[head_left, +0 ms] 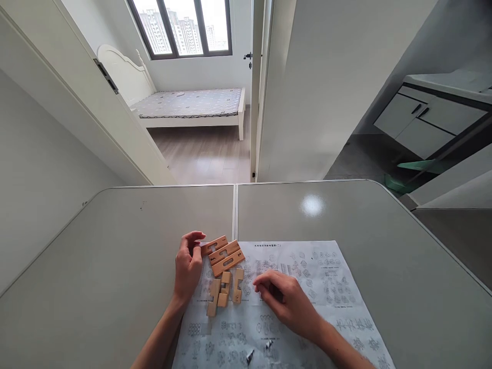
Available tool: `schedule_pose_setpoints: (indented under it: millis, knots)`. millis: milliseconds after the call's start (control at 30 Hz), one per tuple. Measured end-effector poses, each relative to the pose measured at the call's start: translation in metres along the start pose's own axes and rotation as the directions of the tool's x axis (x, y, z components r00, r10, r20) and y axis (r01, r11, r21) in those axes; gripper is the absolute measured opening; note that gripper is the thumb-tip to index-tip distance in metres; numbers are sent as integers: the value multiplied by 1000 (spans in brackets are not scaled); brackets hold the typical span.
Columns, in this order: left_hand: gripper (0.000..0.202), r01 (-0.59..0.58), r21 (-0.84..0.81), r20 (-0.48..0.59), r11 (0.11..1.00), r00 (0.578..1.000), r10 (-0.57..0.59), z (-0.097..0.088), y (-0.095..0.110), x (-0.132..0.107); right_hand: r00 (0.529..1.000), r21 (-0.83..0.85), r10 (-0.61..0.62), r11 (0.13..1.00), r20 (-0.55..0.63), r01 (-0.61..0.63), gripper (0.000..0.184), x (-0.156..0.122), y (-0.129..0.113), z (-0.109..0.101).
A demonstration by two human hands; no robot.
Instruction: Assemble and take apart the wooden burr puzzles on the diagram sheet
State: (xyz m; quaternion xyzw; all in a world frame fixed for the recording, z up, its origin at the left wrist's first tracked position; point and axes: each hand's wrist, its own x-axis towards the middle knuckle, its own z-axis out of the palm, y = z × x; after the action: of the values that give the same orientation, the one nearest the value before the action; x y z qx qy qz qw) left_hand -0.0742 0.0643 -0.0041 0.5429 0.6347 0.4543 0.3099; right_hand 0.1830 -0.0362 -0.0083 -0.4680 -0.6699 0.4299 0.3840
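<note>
My left hand [188, 265] is at the left of a group of reddish notched wooden puzzle pieces, its curled fingers and thumb closed at the end of the farthest piece [215, 245]. Beside that piece lie two more, a middle puzzle piece [225, 252] and a near puzzle piece [228, 263], all with dark marks on top. Closer to me are paler notched pieces: a left block [213, 298], a middle block [224, 289] and a right block [238, 286]. My right hand [290, 303] rests over the printed sheet, fingers bent together, with nothing visible in them.
A large sheet of paper [307, 328] printed with puzzle diagrams lies under the pieces. Small dark scraps [250, 357] sit near its front. The grey table [184, 210] has a seam down its middle. Beyond it, a doorway shows a bed [192, 105]; white cabinets [426, 120] stand right.
</note>
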Motion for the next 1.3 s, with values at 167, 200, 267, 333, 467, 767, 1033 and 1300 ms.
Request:
schedule_pose_setpoints:
  millis: [167, 200, 267, 333, 467, 767, 1033, 1300]
  knots:
    - [23, -8, 3, 0, 1000, 1000, 8, 0, 0, 0, 1000, -4, 1, 1000, 1, -1, 16, 0, 1, 1]
    - [23, -7, 5, 2, 1000, 1000, 7, 0, 0, 0, 1000, -4, 2, 1000, 0, -2, 16, 0, 1, 1]
    - [23, -2, 4, 4, 1000, 1000, 2, 0, 0, 0, 1000, -2, 4, 1000, -2, -4, 15, 0, 0, 1]
    - [23, 4, 2, 7, 1000, 1000, -4, 0, 0, 0, 1000, 2, 4, 1000, -1, -4, 15, 0, 0, 1]
    - [23, -1, 5, 3, 1000, 1000, 1, -1, 3, -1, 1000, 3, -8, 1000, -4, 8, 15, 0, -1, 1]
    - [23, -11, 16, 7, 1000, 1000, 11, 0, -2, 0, 1000, -4, -7, 1000, -8, 7, 16, 0, 0, 1]
    - [24, -12, 30, 14, 999, 1000, 12, 0, -2, 0, 1000, -7, -5, 1000, -7, 5, 17, -1, 0, 1]
    - [24, -15, 35, 18, 999, 1000, 15, -1, -3, -1, 1000, -12, -2, 1000, -3, 2, 16, -1, 0, 2]
